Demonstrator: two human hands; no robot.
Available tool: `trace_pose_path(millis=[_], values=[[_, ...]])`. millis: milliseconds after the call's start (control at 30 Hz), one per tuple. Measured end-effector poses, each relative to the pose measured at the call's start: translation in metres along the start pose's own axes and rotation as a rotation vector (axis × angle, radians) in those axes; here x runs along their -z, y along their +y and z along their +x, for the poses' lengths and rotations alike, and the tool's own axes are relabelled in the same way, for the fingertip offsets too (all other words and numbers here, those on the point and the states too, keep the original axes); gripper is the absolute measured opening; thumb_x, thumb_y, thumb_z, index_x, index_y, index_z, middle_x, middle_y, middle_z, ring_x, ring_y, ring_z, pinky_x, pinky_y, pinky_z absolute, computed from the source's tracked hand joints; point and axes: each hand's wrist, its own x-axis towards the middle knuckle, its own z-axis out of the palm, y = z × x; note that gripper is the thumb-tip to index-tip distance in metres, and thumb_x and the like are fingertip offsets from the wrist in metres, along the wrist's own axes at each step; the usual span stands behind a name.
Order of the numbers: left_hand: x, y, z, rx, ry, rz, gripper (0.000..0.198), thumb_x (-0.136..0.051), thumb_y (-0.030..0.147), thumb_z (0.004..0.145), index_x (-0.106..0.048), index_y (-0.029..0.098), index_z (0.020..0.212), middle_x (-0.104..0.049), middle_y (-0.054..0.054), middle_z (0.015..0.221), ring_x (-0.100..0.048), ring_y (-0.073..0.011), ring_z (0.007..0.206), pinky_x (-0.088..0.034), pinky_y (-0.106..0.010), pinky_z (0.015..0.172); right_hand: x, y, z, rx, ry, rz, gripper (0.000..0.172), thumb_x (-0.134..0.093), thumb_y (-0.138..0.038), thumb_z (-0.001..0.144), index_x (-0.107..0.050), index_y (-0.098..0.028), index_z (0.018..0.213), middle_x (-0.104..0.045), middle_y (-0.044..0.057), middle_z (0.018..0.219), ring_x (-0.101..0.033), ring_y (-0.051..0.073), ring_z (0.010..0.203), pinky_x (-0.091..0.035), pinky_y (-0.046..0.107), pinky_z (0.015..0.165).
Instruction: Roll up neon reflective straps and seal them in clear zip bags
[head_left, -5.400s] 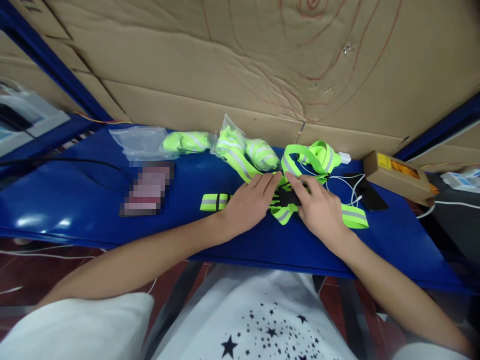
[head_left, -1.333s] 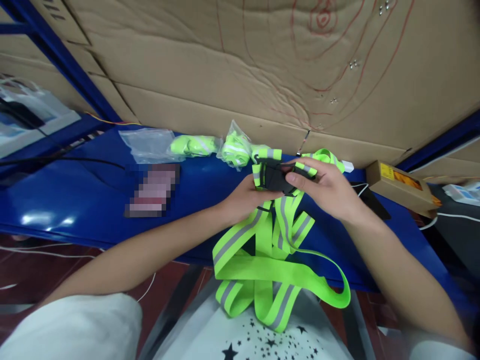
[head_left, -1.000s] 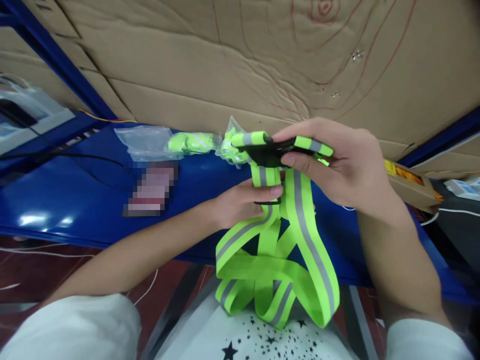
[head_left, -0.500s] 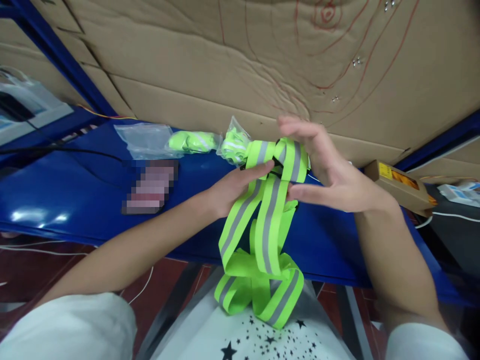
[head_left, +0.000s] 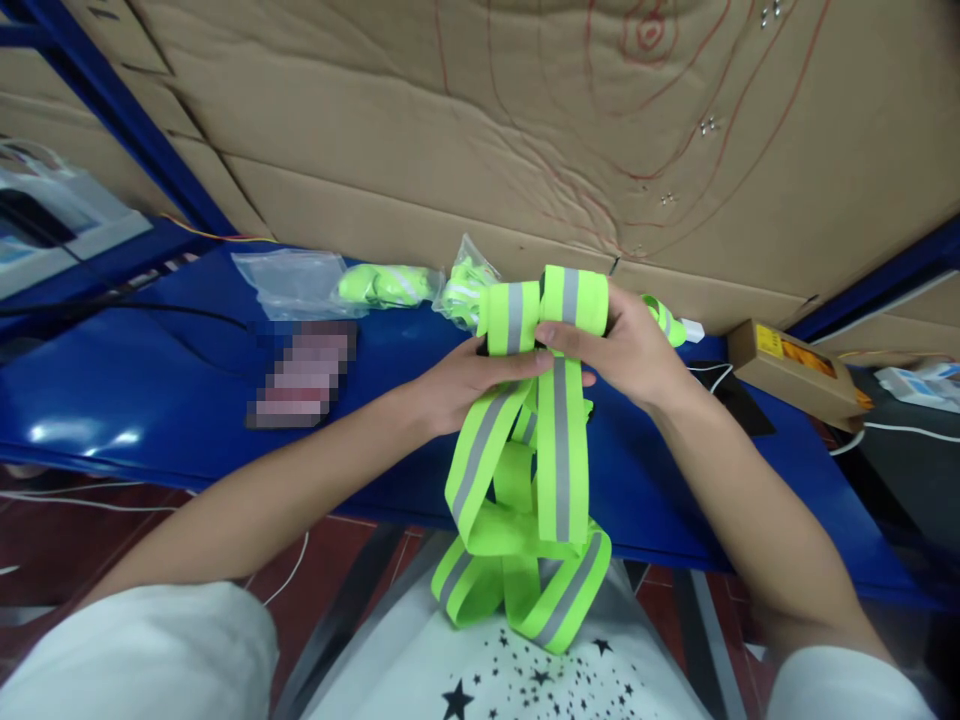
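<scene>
The left grip [head_left: 476, 380] is closing on a fluorescent yellow-green strap harness [head_left: 562, 470], its thumb lying across the front of the webbing. The right grip [head_left: 634, 345] is grasping the same harness just beside it, the two thumbs almost meeting. Two short, rounded folds of the flat webbing are standing side by side at the grips, each carrying a smooth grey stripe down its middle. Below the grips the harness is falling in long, soft loops, the lowest curling in front of the white shirt [head_left: 540, 665] with its dark star print.

Beyond the left grip, two bundles of the same bright webbing are sitting in thin, crinkled clear plastic: a longish roll [head_left: 386, 285] and a rounder bundle [head_left: 469, 285]. Farther left, a flat, filmy clear bag [head_left: 289, 285] is lying on the glossy blue counter [head_left: 180, 360], and nearer the left grip a pixelated rectangle [head_left: 304, 375] is resting.

Beyond the right grip, a coil of webbing [head_left: 665, 320] is lying near a small white block [head_left: 694, 330]. To its right, a brown cardboard box [head_left: 795, 375] is showing a yellow label. Behind everything, a creased cardboard panel [head_left: 375, 150] is bearing red curved lines.
</scene>
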Motion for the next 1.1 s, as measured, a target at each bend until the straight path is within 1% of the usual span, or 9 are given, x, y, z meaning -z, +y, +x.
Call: trace_pose_path(millis=[167, 267, 367, 567, 700, 767, 833, 900, 1100], values=[[0.005, -0.001, 0.005, 0.006, 0.040, 0.022, 0.030, -0.081, 0.018, 0.081, -0.076, 0.013, 0.110, -0.081, -0.011, 0.098, -0.078, -0.0300, 0.097, -0.064, -0.041, 0.089, -0.003, 0.016, 0.004, 0.021, 0.003, -0.014, 0.042, -0.078, -0.054, 0.084, -0.069, -0.022, 0.110, -0.071, -0.001, 0.082, -0.063, 0.013, 0.057, -0.051, 0.025, 0.044], [0.009, 0.000, 0.010, -0.020, -0.019, -0.035, 0.030, -0.084, 0.021, 0.077, -0.077, 0.013, 0.105, -0.081, -0.011, 0.095, -0.079, -0.0295, 0.092, -0.064, -0.041, 0.088, 0.001, 0.010, 0.004, 0.294, 0.086, -0.255, 0.033, -0.075, -0.041, 0.089, -0.070, -0.025, 0.119, -0.076, 0.002, 0.107, -0.074, 0.022, 0.091, -0.063, 0.036, 0.079], [0.010, 0.003, 0.008, -0.014, -0.113, -0.059, 0.030, -0.087, 0.025, 0.074, -0.078, 0.014, 0.101, -0.081, -0.009, 0.095, -0.078, -0.0287, 0.089, -0.063, -0.042, 0.088, 0.007, -0.004, -0.001, 0.600, 0.071, -0.571, 0.032, -0.062, -0.021, 0.097, -0.070, -0.031, 0.126, -0.073, 0.000, 0.129, -0.067, 0.025, 0.122, -0.052, 0.045, 0.107], [0.011, 0.011, -0.001, -0.069, -0.126, -0.048, 0.045, -0.094, 0.038, 0.066, -0.079, 0.016, 0.102, -0.080, -0.005, 0.098, -0.076, -0.0241, 0.089, -0.061, -0.029, 0.078, 0.014, -0.018, -0.007, 0.783, 0.076, -0.883, 0.043, -0.058, -0.007, 0.093, -0.074, -0.038, 0.119, -0.071, -0.005, 0.132, -0.061, 0.026, 0.128, -0.045, 0.048, 0.112], [0.011, 0.011, 0.002, -0.095, -0.067, 0.001, 0.039, -0.091, 0.037, 0.073, -0.077, 0.015, 0.102, -0.079, -0.005, 0.096, -0.075, -0.0218, 0.088, -0.059, -0.032, 0.083, 0.020, -0.026, -0.009, 0.688, -0.101, -0.919, 0.044, -0.053, -0.010, 0.095, -0.070, -0.035, 0.127, -0.054, -0.001, 0.154, -0.047, 0.028, 0.145, -0.036, 0.052, 0.121], [0.010, 0.010, 0.004, -0.094, -0.035, 0.037, 0.035, -0.091, 0.030, 0.074, -0.076, 0.015, 0.101, -0.079, -0.006, 0.095, -0.075, -0.0223, 0.087, -0.059, -0.033, 0.084, 0.030, -0.030, -0.009, 0.566, -0.268, -0.787, 0.046, -0.057, -0.019, 0.096, -0.061, -0.032, 0.140, -0.040, 0.002, 0.165, -0.035, 0.028, 0.154, -0.032, 0.051, 0.125], [0.009, 0.009, 0.004, -0.111, -0.008, 0.081, 0.035, -0.091, 0.025, 0.073, -0.076, 0.015, 0.103, -0.079, -0.007, 0.097, -0.075, -0.0245, 0.090, -0.059, -0.035, 0.085, 0.039, -0.028, -0.007, 0.433, -0.354, -0.598, 0.064, -0.068, -0.033, 0.093, -0.046, -0.032, 0.153, -0.034, 0.003, 0.168, -0.032, 0.028, 0.156, -0.036, 0.049, 0.124], [0.009, 0.008, 0.003, -0.145, 0.030, 0.139, 0.036, -0.091, 0.022, 0.072, -0.077, 0.016, 0.104, -0.079, -0.008, 0.100, -0.075, -0.0258, 0.093, -0.058, -0.036, 0.088, 0.044, -0.020, -0.003, 0.298, -0.329, -0.423, 0.079, -0.076, -0.045, 0.087, -0.041, -0.034, 0.157, -0.040, 0.004, 0.165, -0.042, 0.029, 0.150, -0.046, 0.046, 0.117], [0.010, 0.005, 0.004, -0.180, 0.110, 0.307, 0.038, -0.093, 0.027, 0.071, -0.077, 0.015, 0.103, -0.079, -0.007, 0.095, -0.074, -0.0225, 0.085, -0.058, -0.033, 0.080, 0.023, 0.004, 0.004, 0.121, -0.214, -0.191, 0.055, -0.079, -0.047, 0.085, -0.067, -0.027, 0.135, -0.070, 0.004, 0.136, -0.063, 0.028, 0.128, -0.052, 0.047, 0.111]])
